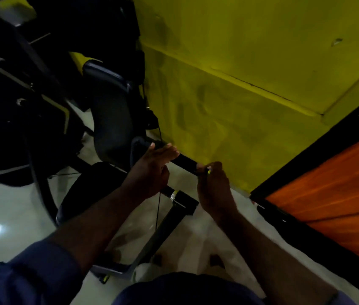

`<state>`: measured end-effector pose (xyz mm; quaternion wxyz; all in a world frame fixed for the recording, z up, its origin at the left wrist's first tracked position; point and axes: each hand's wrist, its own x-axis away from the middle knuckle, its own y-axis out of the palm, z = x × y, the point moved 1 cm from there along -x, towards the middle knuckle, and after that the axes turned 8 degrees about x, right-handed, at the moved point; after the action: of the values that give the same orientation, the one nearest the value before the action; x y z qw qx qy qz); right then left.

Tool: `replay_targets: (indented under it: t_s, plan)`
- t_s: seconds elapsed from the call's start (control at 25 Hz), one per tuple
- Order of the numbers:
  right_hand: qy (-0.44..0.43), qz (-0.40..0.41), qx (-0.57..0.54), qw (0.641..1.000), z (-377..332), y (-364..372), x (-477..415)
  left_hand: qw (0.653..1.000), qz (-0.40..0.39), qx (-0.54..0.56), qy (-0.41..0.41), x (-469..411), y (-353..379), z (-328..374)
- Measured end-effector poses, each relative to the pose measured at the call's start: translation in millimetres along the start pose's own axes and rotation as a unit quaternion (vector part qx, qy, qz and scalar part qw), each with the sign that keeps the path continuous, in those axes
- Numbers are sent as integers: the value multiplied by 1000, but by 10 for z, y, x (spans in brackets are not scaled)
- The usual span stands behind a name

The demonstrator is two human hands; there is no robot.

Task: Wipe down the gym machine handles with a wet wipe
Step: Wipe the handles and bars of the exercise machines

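The left grip [152,170] curls over the black handle [185,161] of the gym machine [169,219]. The right grip [213,188] pinches the handle's end, near the yellow wall [240,84], above pale floor [9,205].

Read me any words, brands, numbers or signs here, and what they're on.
None readable: nothing legible shows on the handle, the machine frame, the yellow wall or the orange panel.
A tiny yellow spot by the right hand is too small to read.
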<state>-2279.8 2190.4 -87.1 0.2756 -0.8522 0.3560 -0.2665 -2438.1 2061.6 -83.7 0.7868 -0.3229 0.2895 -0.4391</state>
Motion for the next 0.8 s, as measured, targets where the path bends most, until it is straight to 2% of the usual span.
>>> replay_targets:
  t_s: [0.04,0.08,0.12,0.16,0.2,0.24,0.28,0.32,0.36,0.4,0.48,0.6,0.64,0.72,0.8]
  plan:
    - [57,-79,-48,994,-9,-134,-137,1000,15,-1,-16,2,4,77]
    - [125,-164,-119,971,-7,-253,-272,999,26,-2,-32,3,14,145]
    - [192,-253,-189,929,31,-322,-373,998,31,0,-48,7,24,205]
    - [223,-313,-232,894,61,-365,-436,997,33,2,-66,12,47,247]
    - [218,-344,-243,880,94,-379,-477,996,36,2,-78,12,79,267]
    - [186,-338,-221,896,106,-377,-480,996,41,1,-85,16,115,264]
    - [114,-298,-157,934,88,-398,-455,994,50,2,-94,31,151,260]
    - [6,-237,-71,969,86,-446,-413,993,54,10,-105,42,187,252]
    - [-113,-190,12,975,82,-512,-374,991,54,24,-118,39,214,245]
    - [-218,-192,70,954,83,-559,-322,989,54,39,-134,40,222,251]
    - [-338,-243,137,899,149,-574,-244,984,77,70,-147,51,245,263]
    - [-407,-206,173,873,253,-607,-297,976,150,87,-133,148,371,292]
    - [-458,-184,177,852,243,-641,-315,968,189,87,-144,217,444,285]
    - [-577,-147,223,771,159,-722,-423,938,263,99,-203,372,600,285]
    - [-623,-171,229,728,20,-788,-515,902,298,134,-283,490,710,271]
